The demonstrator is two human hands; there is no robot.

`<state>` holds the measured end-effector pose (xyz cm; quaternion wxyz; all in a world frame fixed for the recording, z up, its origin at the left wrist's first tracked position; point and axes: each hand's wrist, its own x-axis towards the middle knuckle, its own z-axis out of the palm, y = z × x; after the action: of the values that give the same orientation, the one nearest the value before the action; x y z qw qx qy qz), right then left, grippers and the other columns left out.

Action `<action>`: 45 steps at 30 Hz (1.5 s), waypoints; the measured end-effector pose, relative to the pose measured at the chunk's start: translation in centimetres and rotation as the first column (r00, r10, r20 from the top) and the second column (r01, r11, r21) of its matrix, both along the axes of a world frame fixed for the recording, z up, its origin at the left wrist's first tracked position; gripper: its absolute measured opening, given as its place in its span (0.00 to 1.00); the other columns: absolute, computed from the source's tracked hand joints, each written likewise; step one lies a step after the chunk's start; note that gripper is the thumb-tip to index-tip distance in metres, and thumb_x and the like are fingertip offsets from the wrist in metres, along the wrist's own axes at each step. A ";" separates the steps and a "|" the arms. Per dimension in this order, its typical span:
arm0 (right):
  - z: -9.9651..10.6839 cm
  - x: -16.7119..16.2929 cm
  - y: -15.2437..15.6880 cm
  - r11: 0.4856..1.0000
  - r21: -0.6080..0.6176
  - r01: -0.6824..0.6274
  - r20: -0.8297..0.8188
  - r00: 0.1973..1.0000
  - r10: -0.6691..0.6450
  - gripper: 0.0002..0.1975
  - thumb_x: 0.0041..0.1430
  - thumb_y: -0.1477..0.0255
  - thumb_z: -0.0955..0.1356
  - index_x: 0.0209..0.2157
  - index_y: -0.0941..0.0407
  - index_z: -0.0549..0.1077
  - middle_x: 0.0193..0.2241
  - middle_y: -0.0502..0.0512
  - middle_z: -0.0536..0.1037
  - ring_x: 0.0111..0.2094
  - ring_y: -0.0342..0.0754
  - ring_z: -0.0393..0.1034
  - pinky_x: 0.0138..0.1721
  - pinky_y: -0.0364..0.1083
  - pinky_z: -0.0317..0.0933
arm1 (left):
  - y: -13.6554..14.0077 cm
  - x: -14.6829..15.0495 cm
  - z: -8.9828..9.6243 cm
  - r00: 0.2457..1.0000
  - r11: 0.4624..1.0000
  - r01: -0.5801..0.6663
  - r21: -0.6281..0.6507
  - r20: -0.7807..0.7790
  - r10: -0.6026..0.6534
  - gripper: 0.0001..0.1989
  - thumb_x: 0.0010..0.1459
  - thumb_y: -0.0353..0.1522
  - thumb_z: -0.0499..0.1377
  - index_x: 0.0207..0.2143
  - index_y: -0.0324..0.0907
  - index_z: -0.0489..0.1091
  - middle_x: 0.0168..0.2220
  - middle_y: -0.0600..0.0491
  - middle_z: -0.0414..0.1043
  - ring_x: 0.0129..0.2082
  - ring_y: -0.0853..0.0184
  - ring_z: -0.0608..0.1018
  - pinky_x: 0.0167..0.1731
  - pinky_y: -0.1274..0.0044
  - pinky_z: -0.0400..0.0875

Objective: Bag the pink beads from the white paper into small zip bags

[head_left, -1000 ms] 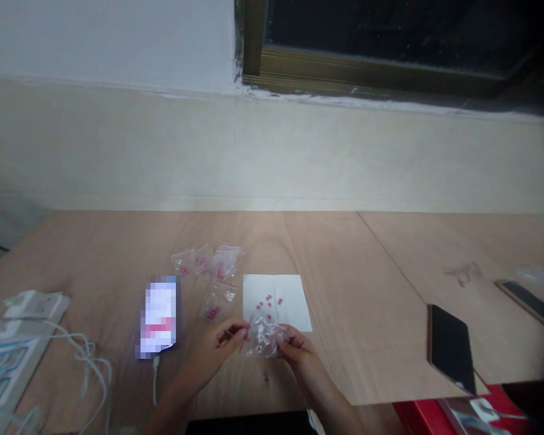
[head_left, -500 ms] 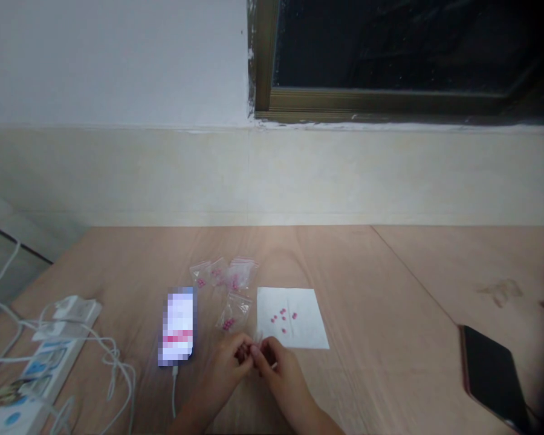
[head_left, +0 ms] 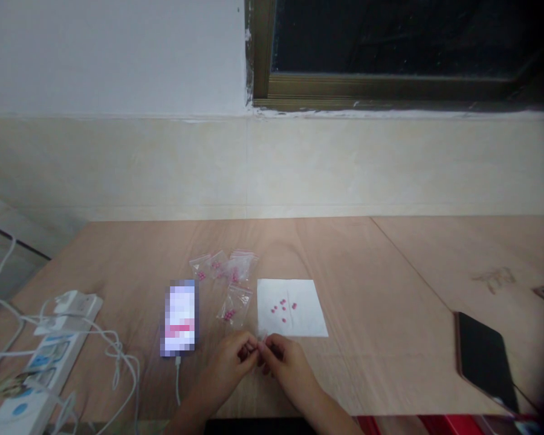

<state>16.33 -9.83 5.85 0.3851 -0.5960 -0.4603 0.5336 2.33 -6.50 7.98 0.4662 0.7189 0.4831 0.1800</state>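
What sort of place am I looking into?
Probably a room indoors, perhaps at home: a wooden tabletop against a tiled wall, a dark window above, and a cable-strewn power strip.

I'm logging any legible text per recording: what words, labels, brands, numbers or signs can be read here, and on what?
None can be read.
Lit phone: screen pixelated, unreadable.
Power strip: blue patches, too small and blurred to tell.
Small clear bags: no legible print.
White paper: no writing visible.
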 end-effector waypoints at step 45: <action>0.8 3.7 3.7 0.981 0.046 -0.190 -0.119 0.974 0.195 0.13 0.49 0.61 0.68 0.23 0.57 0.74 0.20 0.49 0.71 0.22 0.42 0.62 0.23 0.41 0.55 | 2.5 -1.1 -0.3 0.979 0.972 0.158 0.172 -0.159 -0.130 0.18 0.51 0.30 0.59 0.47 0.43 0.64 0.46 0.49 0.68 0.49 0.59 0.66 0.49 0.66 0.60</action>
<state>19.98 -6.16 6.64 0.3694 -0.5077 -0.5002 0.5962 1.23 -4.05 7.72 0.3730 0.8033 0.4438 0.1361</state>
